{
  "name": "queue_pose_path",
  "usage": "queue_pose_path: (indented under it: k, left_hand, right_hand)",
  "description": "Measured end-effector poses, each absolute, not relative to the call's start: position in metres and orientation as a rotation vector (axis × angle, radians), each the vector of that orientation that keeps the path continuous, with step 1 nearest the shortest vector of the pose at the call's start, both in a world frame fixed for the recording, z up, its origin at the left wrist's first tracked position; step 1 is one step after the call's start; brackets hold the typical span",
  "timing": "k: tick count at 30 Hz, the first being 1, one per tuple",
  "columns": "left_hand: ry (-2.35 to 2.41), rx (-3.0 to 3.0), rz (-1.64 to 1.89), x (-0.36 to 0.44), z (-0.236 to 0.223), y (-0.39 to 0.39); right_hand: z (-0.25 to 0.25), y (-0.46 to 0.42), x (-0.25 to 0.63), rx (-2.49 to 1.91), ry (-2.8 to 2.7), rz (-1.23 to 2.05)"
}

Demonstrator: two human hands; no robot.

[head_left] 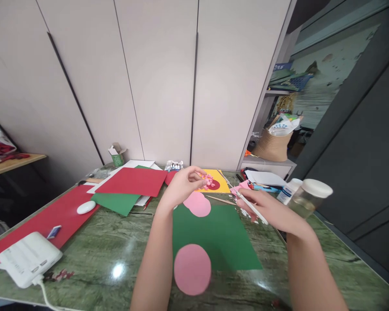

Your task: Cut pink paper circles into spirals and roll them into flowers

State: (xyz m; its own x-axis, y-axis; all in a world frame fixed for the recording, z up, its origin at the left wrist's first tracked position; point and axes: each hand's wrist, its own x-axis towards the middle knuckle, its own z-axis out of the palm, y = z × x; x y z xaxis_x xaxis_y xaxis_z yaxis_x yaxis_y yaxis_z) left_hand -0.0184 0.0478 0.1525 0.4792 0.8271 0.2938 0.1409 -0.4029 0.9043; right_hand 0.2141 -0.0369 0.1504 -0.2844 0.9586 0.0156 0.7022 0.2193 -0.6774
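My left hand (pixel 186 183) is closed, its fingertips together over a pile of small pink paper pieces (pixel 208 180). Whatever those fingers hold is too small to make out. The pile lies on a yellow sheet (pixel 225 187) with a dark red circle (pixel 215 185). In my right hand (pixel 262 205) is a slim white pen-like tool (pixel 253 207), its thin tip pointing toward the yellow sheet. Overlapping pink paper discs (pixel 199 205) lie below my left hand, partly on a green sheet (pixel 214 235). Another pink disc (pixel 192 269) sits at the green sheet's near edge.
A wooden stick (pixel 221 200) lies between the sheets. Beside my right forearm stand a lidded clear jar (pixel 307 201) and a white bottle (pixel 290 191). Red paper (pixel 132 181), a white oval object (pixel 86 207) and a white cabled device (pixel 29 259) are at left.
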Motion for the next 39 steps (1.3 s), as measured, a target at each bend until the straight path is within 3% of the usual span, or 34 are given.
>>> queue_pose_path:
  k: [6, 10, 15, 19, 27, 34, 39]
  left_hand:
    - [1.498, 2.066, 1.156, -0.025, 0.138, 0.07]
    - [1.673, 2.011, 1.335, -0.041, 0.144, 0.071]
    - [1.524, 1.794, 1.798, -0.053, 0.158, 0.054]
    - [1.29, 1.644, 2.071, -0.054, 0.169, 0.031]
    - [0.71, 1.375, 2.641, -0.066, 0.19, -0.016]
    - [0.62, 1.311, 2.631, -0.072, 0.196, -0.034]
    - [0.619, 1.359, 2.525, -0.071, 0.193, -0.028]
  right_hand:
    - [0.117, -0.01, 0.195, -1.578, -2.285, 0.6]
    - [0.066, 0.006, 0.14, -1.552, -2.33, 0.591]
    - [0.0, -0.005, 0.061, -1.344, -2.424, 0.511]
    - [-0.025, -0.013, 0.032, -1.157, -2.543, 0.47]
    - [-0.035, 0.006, -0.022, -1.21, -2.534, 0.388]
    - [-0.034, -0.004, -0.003, -1.185, -2.39, 0.353]
    - [0.023, 0.017, 0.047, -1.313, -2.006, 0.357]
